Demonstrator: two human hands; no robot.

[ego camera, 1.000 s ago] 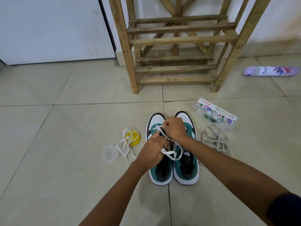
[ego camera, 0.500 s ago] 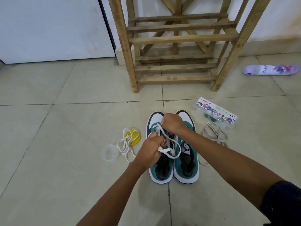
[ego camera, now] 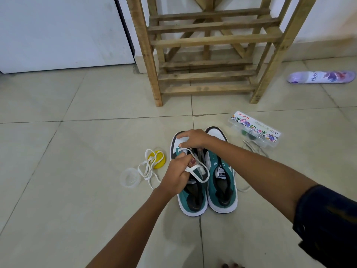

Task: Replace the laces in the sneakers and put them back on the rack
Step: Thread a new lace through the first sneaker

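Two teal, white and black sneakers stand side by side on the tiled floor, toes toward the wooden rack (ego camera: 212, 39). The left sneaker (ego camera: 190, 198) has a white lace (ego camera: 202, 176) partly threaded near its toe. My left hand (ego camera: 178, 175) pinches a loop of that lace over the tongue. My right hand (ego camera: 193, 139) lies across the toe of the left sneaker, its fingers curled on the lace at the lowest eyelets. The right sneaker (ego camera: 221, 182) shows bare eyelets. A second white lace (ego camera: 146, 169) lies loose on the floor to the left.
A yellow lid (ego camera: 159, 159) and a clear round lid (ego camera: 130, 177) lie beside the loose lace. A clear plastic box (ego camera: 255, 130) with a flowered label sits to the right, greyish laces (ego camera: 253, 147) in front of it. A purple spray can (ego camera: 320, 76) lies far right.
My right hand has slid forward from the middle eyelets to the toe of the left sneaker. My left hand keeps hold of the lace loop and has shifted slightly.
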